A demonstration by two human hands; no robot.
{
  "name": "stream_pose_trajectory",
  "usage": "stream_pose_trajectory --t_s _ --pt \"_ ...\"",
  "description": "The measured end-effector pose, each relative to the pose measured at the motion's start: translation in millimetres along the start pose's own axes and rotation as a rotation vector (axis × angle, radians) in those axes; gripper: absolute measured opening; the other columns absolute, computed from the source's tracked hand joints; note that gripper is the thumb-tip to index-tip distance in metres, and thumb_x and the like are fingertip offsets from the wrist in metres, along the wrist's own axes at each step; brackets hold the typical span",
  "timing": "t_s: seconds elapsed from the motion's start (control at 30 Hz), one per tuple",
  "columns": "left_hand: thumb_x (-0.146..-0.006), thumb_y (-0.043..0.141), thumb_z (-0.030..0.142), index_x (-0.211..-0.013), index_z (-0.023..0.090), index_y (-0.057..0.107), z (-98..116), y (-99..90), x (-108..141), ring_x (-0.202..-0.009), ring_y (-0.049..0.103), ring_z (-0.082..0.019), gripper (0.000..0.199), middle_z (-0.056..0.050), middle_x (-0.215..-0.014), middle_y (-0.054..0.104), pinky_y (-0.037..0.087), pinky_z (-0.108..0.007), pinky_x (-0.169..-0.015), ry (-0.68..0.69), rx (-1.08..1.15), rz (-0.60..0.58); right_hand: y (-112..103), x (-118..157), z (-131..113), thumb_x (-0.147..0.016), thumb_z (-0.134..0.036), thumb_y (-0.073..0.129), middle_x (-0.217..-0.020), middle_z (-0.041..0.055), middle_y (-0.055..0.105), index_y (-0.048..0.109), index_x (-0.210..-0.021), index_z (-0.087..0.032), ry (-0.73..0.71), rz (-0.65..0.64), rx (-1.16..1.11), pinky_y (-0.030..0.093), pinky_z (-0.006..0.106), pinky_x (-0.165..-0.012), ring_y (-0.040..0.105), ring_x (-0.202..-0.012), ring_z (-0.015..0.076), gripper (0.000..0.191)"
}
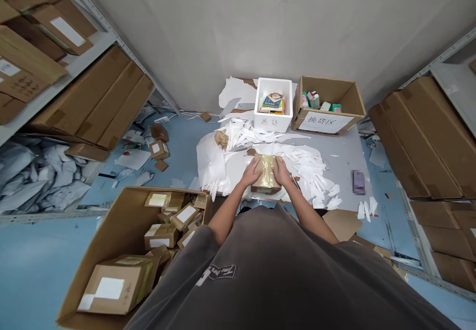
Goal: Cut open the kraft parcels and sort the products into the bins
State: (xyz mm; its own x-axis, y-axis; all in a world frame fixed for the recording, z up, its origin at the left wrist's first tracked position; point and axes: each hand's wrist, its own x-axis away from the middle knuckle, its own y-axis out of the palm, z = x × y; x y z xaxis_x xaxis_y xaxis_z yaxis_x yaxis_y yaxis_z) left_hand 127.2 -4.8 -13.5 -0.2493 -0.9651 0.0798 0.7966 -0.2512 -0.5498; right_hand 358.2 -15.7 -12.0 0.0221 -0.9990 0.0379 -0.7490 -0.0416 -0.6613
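A brown cardboard box with shiny yellowish tape across its top stands at the near edge of the table, in front of my body. My left hand presses on its left side and my right hand on its right side, so the box is gripped between both palms. Strips of white paper lie around it on the table. Just beside my right hand, a slim dark and red object is partly hidden and too small to name.
A white bin with books and a carton with small boxes stand at the table's back. A large carton of taped parcels is at my left. Shelves with boxes flank both sides. A blurred purple item lies at right.
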Motion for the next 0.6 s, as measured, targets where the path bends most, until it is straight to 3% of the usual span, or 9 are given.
stream_pose_trajectory --t_s 0.1,0.2,0.27,0.37,0.47,0.6 --pt "-0.100 0.067 0.055 -0.168 0.027 0.046 -9.3 6.1 -8.2 -0.165 0.030 -0.040 0.076 -0.012 -0.180 0.031 0.032 -0.060 -0.132 -0.018 0.016 -0.049 1.5 -3.1 8.5 -0.105 -0.055 0.047 -0.178 0.0137 0.033 0.037 -0.173 -0.023 0.040 -0.038 -0.002 0.040 0.062 -0.128 0.037 -0.162 0.0381 0.075" --pt "-0.102 0.065 0.059 -0.168 0.027 0.046 -14.4 -0.3 7.1 -0.167 0.027 -0.040 0.076 -0.011 -0.184 0.020 0.034 -0.056 -0.132 -0.026 0.026 -0.043 -14.9 19.3 13.8 -0.102 -0.062 0.058 -0.182 0.0125 0.024 0.039 -0.172 -0.027 0.052 -0.043 0.027 0.043 0.060 -0.126 0.036 -0.162 0.0408 0.081" --pt "-0.097 0.072 0.063 -0.171 0.031 0.041 -18.0 -9.7 24.3 -0.168 0.024 -0.039 0.087 -0.009 -0.185 0.013 0.035 -0.052 -0.132 -0.007 0.041 -0.077 -25.5 44.4 15.8 -0.096 -0.063 0.068 -0.183 0.0118 0.020 0.037 -0.174 -0.030 0.027 -0.092 0.053 0.042 0.061 -0.125 0.034 -0.163 0.0424 0.090" --pt "-0.074 0.094 0.065 -0.175 0.033 0.032 -23.3 -19.1 48.0 -0.167 0.026 -0.041 0.122 -0.009 -0.186 0.005 0.043 -0.048 -0.128 0.086 0.064 -0.260 -25.8 80.6 15.6 -0.090 -0.059 0.076 -0.179 0.0119 0.033 0.028 -0.177 -0.031 -0.043 -0.262 0.032 0.043 0.057 -0.126 0.038 -0.162 0.0386 0.103" --pt "-0.078 0.093 0.061 -0.172 0.031 0.039 -20.3 -20.0 53.8 -0.163 0.037 -0.039 0.112 -0.010 -0.184 0.019 0.047 -0.047 -0.125 0.108 0.108 -0.260 -13.7 93.8 7.2 -0.096 -0.051 0.068 -0.172 0.0116 0.046 0.025 -0.178 -0.029 -0.009 -0.189 -0.014 0.044 0.054 -0.126 0.048 -0.156 0.0351 0.095" --pt "-0.093 0.080 0.058 -0.174 0.036 0.034 0.8 -30.0 22.3 -0.144 0.062 -0.033 0.096 -0.005 -0.166 0.056 0.055 -0.048 -0.118 -0.029 0.172 -0.041 -14.6 63.4 -12.5 -0.103 -0.053 0.059 -0.164 0.0102 0.057 0.021 -0.179 -0.029 0.077 0.055 -0.080 0.050 0.053 -0.121 0.061 -0.144 0.0358 0.088"
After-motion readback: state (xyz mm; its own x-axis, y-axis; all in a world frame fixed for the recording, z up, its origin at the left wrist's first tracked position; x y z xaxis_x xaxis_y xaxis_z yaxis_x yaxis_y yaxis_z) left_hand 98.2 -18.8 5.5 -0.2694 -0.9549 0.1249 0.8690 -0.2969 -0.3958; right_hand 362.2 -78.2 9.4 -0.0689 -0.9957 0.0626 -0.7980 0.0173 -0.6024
